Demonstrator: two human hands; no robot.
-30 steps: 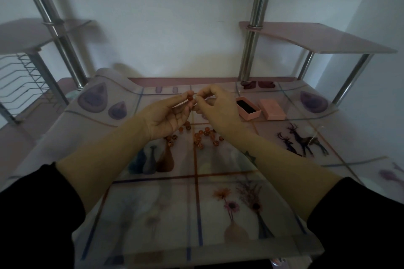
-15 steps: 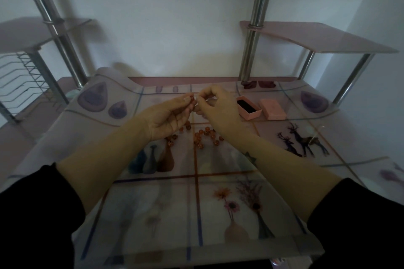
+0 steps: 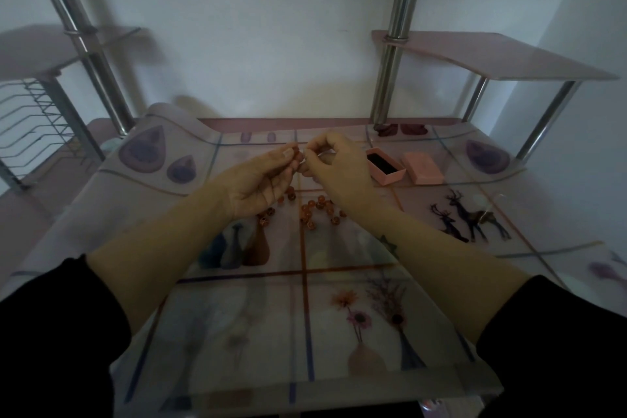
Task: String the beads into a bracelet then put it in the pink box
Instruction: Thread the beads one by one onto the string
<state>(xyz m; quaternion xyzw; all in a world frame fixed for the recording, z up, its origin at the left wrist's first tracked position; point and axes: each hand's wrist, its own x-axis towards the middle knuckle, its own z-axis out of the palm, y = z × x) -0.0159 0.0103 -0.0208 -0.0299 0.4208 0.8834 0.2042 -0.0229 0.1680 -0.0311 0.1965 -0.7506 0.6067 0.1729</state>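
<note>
L hand (image 3: 258, 185) pinches a bead (image 3: 296, 149) at fingertips; R hand (image 3: 339, 170) pinched shut right next to it, string too thin to see. Loose beads (image 3: 317, 210) on table (image 3: 237, 316) below hands. Pink box (image 3: 386, 166) open, just right of R hand, lid (image 3: 423, 167) beside it.

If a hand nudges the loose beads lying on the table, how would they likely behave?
The loose beads look small and round, so they would probably roll and scatter. The tablecloth looks smooth and glossy, so little would slow them. They seem light: the left hand pinches one at its fingertips.
</note>
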